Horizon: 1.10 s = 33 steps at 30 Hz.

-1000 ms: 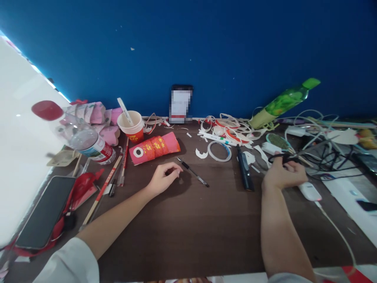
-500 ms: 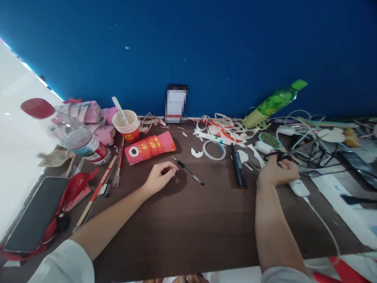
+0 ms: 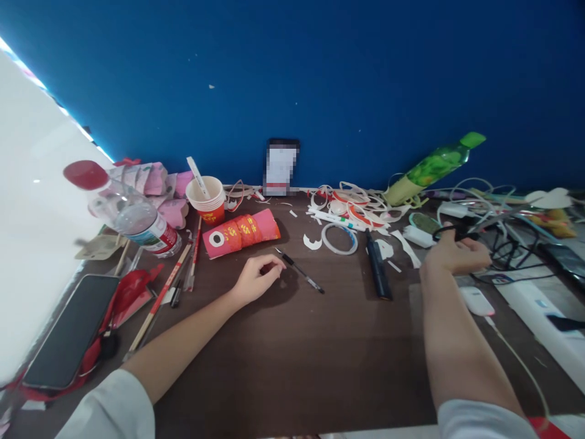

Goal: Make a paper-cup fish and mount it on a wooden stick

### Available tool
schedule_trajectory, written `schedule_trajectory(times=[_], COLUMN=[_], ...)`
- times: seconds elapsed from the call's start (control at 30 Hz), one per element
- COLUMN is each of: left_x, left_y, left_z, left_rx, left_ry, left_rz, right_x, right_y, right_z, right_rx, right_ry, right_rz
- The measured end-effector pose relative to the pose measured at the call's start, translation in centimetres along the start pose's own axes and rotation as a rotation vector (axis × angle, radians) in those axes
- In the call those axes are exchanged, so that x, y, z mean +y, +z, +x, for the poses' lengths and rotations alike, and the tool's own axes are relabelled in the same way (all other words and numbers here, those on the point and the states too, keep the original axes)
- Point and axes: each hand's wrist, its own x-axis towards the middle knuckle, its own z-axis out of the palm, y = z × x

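My left hand (image 3: 259, 278) rests on the dark brown table, its fingers curled together with nothing in them. It lies just left of a black pen (image 3: 299, 270) and below a pink paper roll (image 3: 241, 233) with an eye and yellow marks. On the right, my right hand (image 3: 457, 253) is closed round the black handles of scissors (image 3: 478, 228), whose blades point to the right over the cables. A white adapter (image 3: 476, 301) with a cord lies just below that hand. A blue-black marker or cutter (image 3: 377, 268) lies left of my right forearm.
Red paper cups (image 3: 206, 198), a large plastic bottle (image 3: 148, 228) and a phone (image 3: 70, 329) stand or lie at the left. Another phone (image 3: 281, 167) leans on the blue wall. Paper strips (image 3: 350, 204), a tape ring (image 3: 339, 239) and a green bottle (image 3: 432, 167) are at the back.
The view has shifted a little, so most things appear further right. My right hand has lifted the scissors slightly and moved them to the right. My left hand stays beside the pen.
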Motion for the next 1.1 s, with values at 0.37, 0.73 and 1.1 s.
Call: schedule_trajectory(times=[0.37,0.73,1.1], left_x=[-0.42,-0.40,-0.18], left_y=[0.10,0.13,0.09], left_z=[0.04,0.05,0.03], left_rx=[-0.010,-0.019,0.002], left_ry=[0.003,0.009,-0.015], left_rz=[0.036,0.058,0.015], right_x=[-0.02,0.61,0.30], right_y=[0.85,1.11,0.72], right_z=[0.04,-0.03,-0.19], right_rx=[0.280,0.306,0.309], right_ry=[0.099,0.081,0.106], right_rz=[-0.055,-0.062,-0.074])
